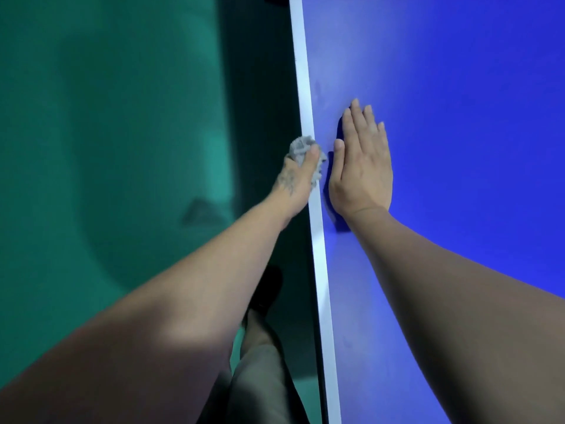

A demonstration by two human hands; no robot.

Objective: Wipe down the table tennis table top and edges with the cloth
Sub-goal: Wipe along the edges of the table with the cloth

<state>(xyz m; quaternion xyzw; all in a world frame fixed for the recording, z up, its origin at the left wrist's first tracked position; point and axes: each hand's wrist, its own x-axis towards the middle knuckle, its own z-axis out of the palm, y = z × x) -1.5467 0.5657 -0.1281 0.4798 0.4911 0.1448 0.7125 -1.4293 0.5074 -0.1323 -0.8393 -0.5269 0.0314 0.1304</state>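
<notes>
left hand [298, 175] clamped on grey cloth [301, 146] at white table edge [305, 96] | right hand [360, 163] flat, fingers straight toward 12 o'clock on blue table top [458, 87] | no writing readable

Bare forearms, no sleeves, dark tattoo on the left hand [293, 179] — grey trousers [263, 384], black shoe [269, 289]

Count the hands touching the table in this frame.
2. The left hand grips the grey cloth against the white side edge; the right hand lies flat on the blue top.
</notes>
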